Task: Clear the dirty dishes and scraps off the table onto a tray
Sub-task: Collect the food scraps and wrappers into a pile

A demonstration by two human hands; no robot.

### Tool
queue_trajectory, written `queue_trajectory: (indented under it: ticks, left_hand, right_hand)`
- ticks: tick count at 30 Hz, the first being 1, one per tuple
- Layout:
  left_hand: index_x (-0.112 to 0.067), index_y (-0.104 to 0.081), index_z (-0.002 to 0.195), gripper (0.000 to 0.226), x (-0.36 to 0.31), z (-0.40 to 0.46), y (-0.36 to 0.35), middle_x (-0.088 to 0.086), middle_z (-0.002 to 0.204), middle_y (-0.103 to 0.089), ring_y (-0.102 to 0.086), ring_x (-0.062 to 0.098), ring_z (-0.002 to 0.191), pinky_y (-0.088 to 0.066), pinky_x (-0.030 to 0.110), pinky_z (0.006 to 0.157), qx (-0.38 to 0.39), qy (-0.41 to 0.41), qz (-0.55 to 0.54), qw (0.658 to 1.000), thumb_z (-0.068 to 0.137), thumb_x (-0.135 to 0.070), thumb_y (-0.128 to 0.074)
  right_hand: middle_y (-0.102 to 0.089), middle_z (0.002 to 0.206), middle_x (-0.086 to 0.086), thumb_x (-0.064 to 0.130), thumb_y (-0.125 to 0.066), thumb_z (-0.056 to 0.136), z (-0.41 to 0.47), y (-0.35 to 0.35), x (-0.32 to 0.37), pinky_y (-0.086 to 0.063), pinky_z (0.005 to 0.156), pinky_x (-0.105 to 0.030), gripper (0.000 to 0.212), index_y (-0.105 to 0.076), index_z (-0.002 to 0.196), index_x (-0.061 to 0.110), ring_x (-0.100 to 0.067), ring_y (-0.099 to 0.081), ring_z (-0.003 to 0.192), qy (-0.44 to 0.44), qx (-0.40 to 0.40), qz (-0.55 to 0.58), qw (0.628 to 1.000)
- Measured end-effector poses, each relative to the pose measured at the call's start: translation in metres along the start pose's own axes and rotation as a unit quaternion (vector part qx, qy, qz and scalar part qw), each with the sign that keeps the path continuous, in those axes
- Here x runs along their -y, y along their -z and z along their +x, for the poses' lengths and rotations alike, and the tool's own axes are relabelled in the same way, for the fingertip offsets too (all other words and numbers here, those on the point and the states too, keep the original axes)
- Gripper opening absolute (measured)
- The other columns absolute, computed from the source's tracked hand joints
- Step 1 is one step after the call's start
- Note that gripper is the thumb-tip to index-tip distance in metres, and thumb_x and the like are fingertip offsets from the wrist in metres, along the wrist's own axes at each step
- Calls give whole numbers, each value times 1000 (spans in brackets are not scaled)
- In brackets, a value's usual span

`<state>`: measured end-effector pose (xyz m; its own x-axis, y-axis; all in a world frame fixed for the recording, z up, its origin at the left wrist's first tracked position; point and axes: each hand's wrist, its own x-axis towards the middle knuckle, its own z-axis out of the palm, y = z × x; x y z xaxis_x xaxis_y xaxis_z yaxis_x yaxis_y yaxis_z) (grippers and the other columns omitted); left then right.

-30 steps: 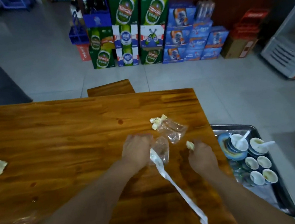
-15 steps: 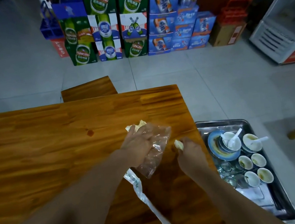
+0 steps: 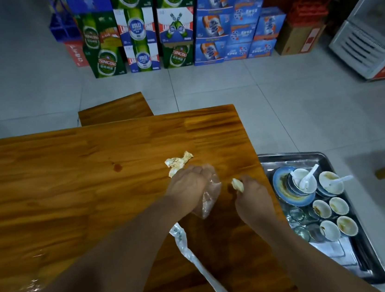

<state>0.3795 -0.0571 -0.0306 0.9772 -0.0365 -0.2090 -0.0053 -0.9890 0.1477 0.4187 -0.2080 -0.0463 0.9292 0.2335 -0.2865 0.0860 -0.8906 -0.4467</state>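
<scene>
The left hand (image 3: 187, 185) grips a clear plastic wrapper (image 3: 207, 198), partly hiding a crumpled napkin (image 3: 178, 163) on the desk (image 3: 69, 175). The right hand (image 3: 253, 199) pinches a scrap (image 3: 237, 184). The tray (image 3: 359, 246) holds dirty bowls (image 3: 333, 216) beside the desk. Cartons (image 3: 106, 61) read "TSINGTAO".

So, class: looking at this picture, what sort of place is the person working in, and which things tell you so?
Probably a small restaurant or eatery. Stacked beer cartons stand on the tiled floor, a glass-door fridge is at the right, and a metal tray of dirty bowls sits beside the wooden table.
</scene>
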Motion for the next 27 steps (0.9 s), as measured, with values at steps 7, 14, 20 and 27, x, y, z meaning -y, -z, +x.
queue_trajectory:
  ticks: [7,14,20,27]
  left_hand:
    - [-12,-33,130,55,34,-48,28,5,105,-57,-49,18,89,-33,24,74,-78,110,-44,990,83,5,-55]
    - [-14,-33,135,69,76,-79,26,2,128,-53,-48,20,118,-36,28,95,-67,211,-20,975,77,-8,-70]
    - [-18,-39,131,59,94,-96,6,0,127,-52,-46,19,118,-33,28,95,-70,253,-26,964,80,-2,-62]
    - [-19,-40,132,56,98,-128,-2,-1,128,-53,-48,18,118,-35,28,94,-77,281,-22,956,82,0,-58]
  right_hand:
    - [-57,120,-11,9,-50,93,11,-8,49,-51,86,-36,33,-47,126,12,-27,-56,107,62,16,-14,998]
    - [-15,156,-11,-7,-48,89,35,-46,103,-42,105,-39,71,-23,148,24,-32,-31,138,141,55,-85,985]
    - [-11,156,-10,-7,-49,87,40,-79,110,-26,112,-42,69,-27,146,21,-32,-11,142,219,58,-189,955]
    - [-40,133,-17,-7,-41,91,32,-78,108,-41,94,-35,45,-38,132,9,-31,-39,118,267,33,-225,936]
